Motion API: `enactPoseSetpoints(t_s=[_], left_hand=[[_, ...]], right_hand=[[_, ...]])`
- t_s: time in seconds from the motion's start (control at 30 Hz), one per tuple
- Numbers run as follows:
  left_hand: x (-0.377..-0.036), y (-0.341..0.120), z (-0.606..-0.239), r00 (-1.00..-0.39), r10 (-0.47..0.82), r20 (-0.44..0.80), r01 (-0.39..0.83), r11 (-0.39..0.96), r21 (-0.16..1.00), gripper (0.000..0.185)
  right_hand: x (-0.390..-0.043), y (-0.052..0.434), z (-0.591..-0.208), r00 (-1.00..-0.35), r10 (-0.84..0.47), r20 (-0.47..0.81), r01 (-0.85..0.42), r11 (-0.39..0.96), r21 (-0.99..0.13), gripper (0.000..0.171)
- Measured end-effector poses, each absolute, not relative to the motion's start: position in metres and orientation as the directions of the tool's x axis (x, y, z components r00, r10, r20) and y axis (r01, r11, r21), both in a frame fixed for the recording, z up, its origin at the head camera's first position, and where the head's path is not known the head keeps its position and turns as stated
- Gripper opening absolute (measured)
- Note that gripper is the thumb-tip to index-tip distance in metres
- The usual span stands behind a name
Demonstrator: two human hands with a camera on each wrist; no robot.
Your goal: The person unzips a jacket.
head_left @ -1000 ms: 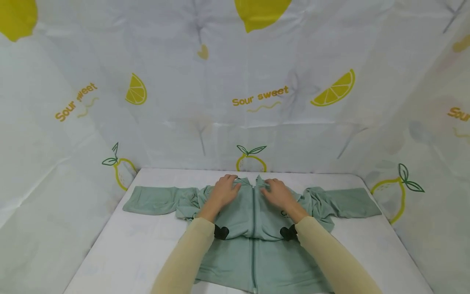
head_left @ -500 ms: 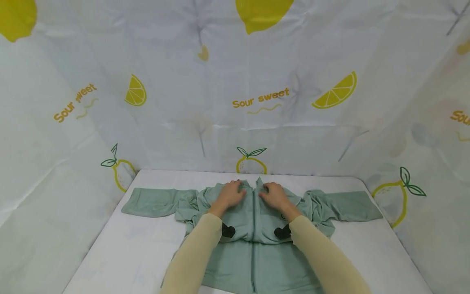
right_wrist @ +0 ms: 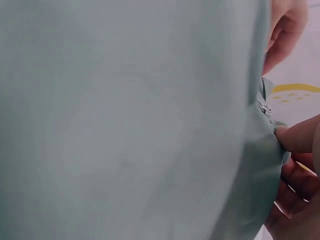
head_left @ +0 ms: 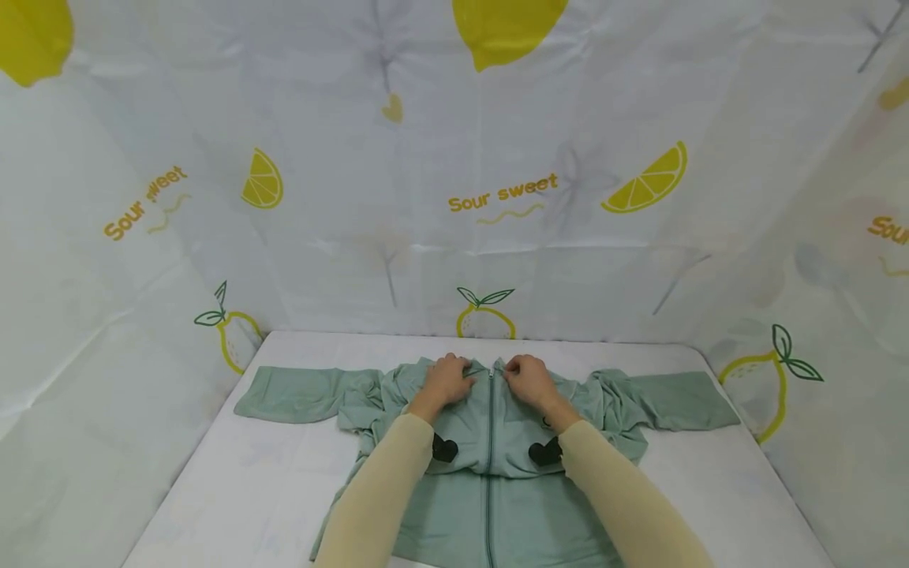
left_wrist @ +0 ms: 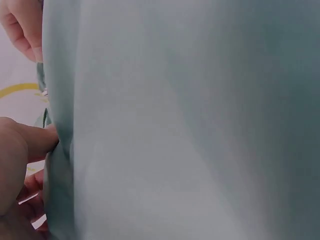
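Observation:
A pale green zip-up jacket [head_left: 454, 497] lies front up, its sleeves spread to both sides and its body creased in a fold across the middle. At the collar, left of the zipper [head_left: 489, 442], my left hand [head_left: 447, 380] pinches the fabric; the left wrist view shows its thumb [left_wrist: 37, 142] on the near side and fingers behind. My right hand [head_left: 531, 382] pinches the collar's other side, its thumb [right_wrist: 300, 136] pressing the edge near the zipper top in the right wrist view. Jacket cloth fills most of both wrist views.
The jacket rests on a white table [head_left: 234, 489]. White sheeting [head_left: 398, 189] printed with lemons surrounds it at the back and both sides. Black wrist gear [head_left: 444, 450] shows beneath each wrist, over the jacket's chest.
Both hands have moved slightly inward toward the zipper, and their fingers have closed on the collar. The collar's raised points stand lower than before.

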State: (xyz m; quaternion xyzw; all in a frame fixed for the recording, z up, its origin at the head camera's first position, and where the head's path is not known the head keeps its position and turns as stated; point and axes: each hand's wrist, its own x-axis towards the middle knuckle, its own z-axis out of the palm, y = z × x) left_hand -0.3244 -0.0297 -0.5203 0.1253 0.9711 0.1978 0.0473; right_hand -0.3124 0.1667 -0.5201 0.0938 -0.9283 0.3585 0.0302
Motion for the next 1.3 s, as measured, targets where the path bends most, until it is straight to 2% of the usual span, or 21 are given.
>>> enactPoseSetpoints(t_s=[0.2,0.37,0.53,0.8,1.07,1.17,1.3], left_hand=[[-0.324,-0.026,-0.515,-0.958,0.287,0.01,0.266,0.874,0.407,0.038],[-0.323,-0.024,-0.51,-0.936,0.352,0.024,0.321,0.82,0.474,0.039],[-0.322,-0.024,-0.506,-0.913,0.404,0.053,0.361,0.744,0.562,0.028],[-0.32,-0.026,-0.494,-0.906,0.417,0.071,0.353,0.652,0.671,0.015],[-0.314,-0.031,-0.479,-0.905,0.413,0.105,0.354,0.592,0.724,0.015],[-0.313,-0.032,-0.479,-0.907,0.41,0.1,0.346,0.588,0.731,0.016],[-0.31,-0.033,-0.479,-0.911,0.402,0.094,0.33,0.573,0.75,0.018]], right_hand=[[-0.307,0.17,-0.512,-0.98,-0.155,0.126,-0.197,0.658,-0.727,0.01],[-0.304,0.17,-0.507,-0.976,-0.173,0.133,-0.214,0.639,-0.739,0.009],[-0.3,0.169,-0.499,-0.975,-0.17,0.143,-0.219,0.62,-0.753,0.009],[-0.297,0.168,-0.495,-0.98,-0.126,0.155,-0.2,0.6,-0.775,0.008],[-0.289,0.164,-0.491,-0.966,-0.095,0.24,-0.247,0.608,-0.754,0.016],[-0.284,0.159,-0.487,-0.956,-0.086,0.279,-0.272,0.613,-0.742,0.014],[-0.276,0.152,-0.48,-0.96,-0.098,0.263,-0.267,0.601,-0.753,0.01]])
